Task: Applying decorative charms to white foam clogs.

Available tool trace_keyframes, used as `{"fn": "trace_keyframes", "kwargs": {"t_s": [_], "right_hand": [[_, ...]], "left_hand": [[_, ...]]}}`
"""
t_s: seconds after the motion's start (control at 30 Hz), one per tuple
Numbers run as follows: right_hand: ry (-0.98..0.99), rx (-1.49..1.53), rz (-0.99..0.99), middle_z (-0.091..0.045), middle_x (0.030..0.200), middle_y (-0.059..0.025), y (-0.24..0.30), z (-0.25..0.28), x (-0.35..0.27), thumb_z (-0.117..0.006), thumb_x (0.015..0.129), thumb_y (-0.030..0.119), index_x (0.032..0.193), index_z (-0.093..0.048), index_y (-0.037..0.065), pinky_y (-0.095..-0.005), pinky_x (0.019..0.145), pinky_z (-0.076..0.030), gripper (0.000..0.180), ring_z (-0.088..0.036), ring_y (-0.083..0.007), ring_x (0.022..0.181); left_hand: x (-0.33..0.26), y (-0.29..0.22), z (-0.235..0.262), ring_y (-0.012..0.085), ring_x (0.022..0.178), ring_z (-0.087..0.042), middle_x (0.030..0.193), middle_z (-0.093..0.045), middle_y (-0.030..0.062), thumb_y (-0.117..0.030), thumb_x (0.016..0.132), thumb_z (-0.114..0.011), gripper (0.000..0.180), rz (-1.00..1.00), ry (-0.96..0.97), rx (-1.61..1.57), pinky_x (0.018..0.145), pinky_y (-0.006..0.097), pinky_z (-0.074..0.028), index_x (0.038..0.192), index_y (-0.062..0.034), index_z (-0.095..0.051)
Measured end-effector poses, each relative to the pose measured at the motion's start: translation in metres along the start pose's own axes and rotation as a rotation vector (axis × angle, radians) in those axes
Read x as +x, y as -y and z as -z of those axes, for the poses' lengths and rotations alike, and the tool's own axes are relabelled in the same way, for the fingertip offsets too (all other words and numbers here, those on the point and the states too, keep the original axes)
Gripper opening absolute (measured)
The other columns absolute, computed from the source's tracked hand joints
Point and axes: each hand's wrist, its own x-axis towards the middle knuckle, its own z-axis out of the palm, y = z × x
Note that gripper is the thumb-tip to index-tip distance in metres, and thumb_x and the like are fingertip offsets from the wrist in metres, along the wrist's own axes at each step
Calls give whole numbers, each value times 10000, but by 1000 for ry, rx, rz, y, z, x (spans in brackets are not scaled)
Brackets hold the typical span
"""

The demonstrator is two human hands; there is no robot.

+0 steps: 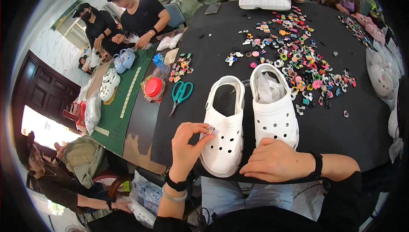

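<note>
A white left clog [222,159] and right clog [277,115] lie side by side on a black table [208,57], long axes running near to far, toes nearest. The left hand [187,142] pinches a charm [209,130] over the left clog; the right hand [275,161], fingers curled, hides the right toe, its grip unclear.

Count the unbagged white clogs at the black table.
3: left clog at the left hand; right clog, toe partly covered by the right hand; far clog across the black table. Others may be hidden.
</note>
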Motion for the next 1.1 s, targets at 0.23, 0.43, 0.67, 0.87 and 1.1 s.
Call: {"fn": "trace_keyframes", "kwargs": {"t_s": [0.23,0.43,0.67,0.87,1.1], "right_hand": [[21,-25,2,-635,735,34,0,1,-1,-659,869,219,938,-706,159,-277,697,-400,102,-606,-121,699],[13,-30,3,-619,724,34,0,-1,-2,-660,867,214,936,-704,160,-279,697,-399,98,-597,-123,697],[-3,-31,22,-609,722,25,-1,0,-2,-662,861,208,942,-694,150,-280,685,-396,104,-592,-135,696],[-42,17,28,-559,690,2,-3,-3,-3,-644,868,226,869,-639,123,-303,709,-408,103,-572,-166,694],[-33,-26,58,-586,720,25,-3,-2,-5,-653,863,209,933,-683,143,-288,689,-407,101,-578,-142,697]], "left_hand": [[4,5,-3,237,854,-642,949,-722,83,-13,678,-789,168,-78,39,-4,783,339,-496,813,-30,-690],[8,7,6,231,896,-654,962,-724,97,33,710,-747,146,-187,169,-12,802,328,-503,838,-12,-696],[14,7,-2,232,824,-656,938,-727,86,18,732,-734,116,-172,148,-13,763,323,-511,839,-20,-712],[19,4,4,207,865,-649,945,-729,89,13,746,-732,139,-101,238,-44,786,307,-499,880,-27,-728],[40,4,20,198,935,-606,1106,-631,59,-48,743,-773,303,125,557,-3,829,301,-477,1036,-49,-695]]}}
